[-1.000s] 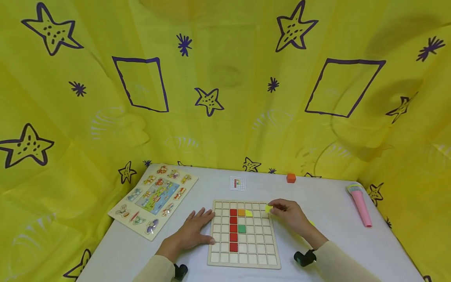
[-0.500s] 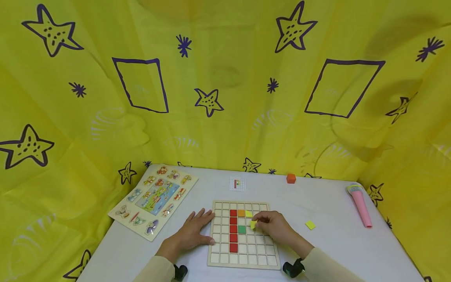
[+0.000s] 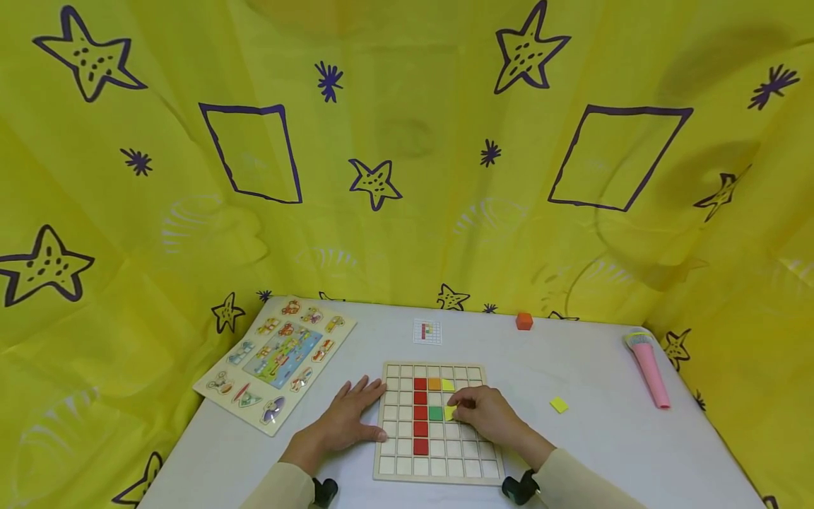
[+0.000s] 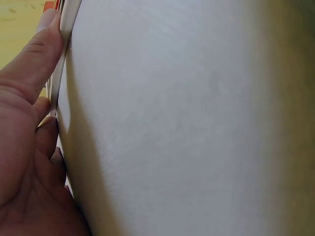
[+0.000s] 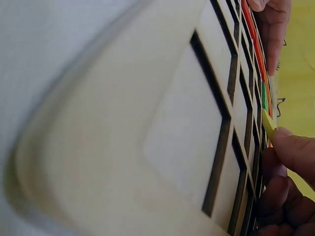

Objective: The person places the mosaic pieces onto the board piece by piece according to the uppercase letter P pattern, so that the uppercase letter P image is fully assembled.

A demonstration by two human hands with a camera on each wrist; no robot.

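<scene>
A wooden grid board (image 3: 454,449) lies on the table in the head view. In it sit a column of several red tiles (image 3: 420,413), an orange tile (image 3: 434,384), a yellow tile (image 3: 447,385) and a green tile (image 3: 435,413). My right hand (image 3: 488,417) pinches another yellow tile (image 3: 449,412) at the cell right of the green one; the right wrist view shows this yellow tile (image 5: 268,124) tilted, one edge at the grid. With fingers spread, my left hand (image 3: 346,417) rests against the board's left edge, its thumb touching the rim.
A loose yellow tile (image 3: 559,405) lies right of the board. Behind the board are a small pattern card (image 3: 427,331) and an orange-red cube (image 3: 524,322). A wooden picture puzzle (image 3: 276,364) lies at left, and a pink toy microphone (image 3: 649,371) at right. Yellow curtains surround the table.
My right hand has carried the yellow tile from the board's upper right edge leftward and nearer, to beside the green tile. My left hand has stayed in place.
</scene>
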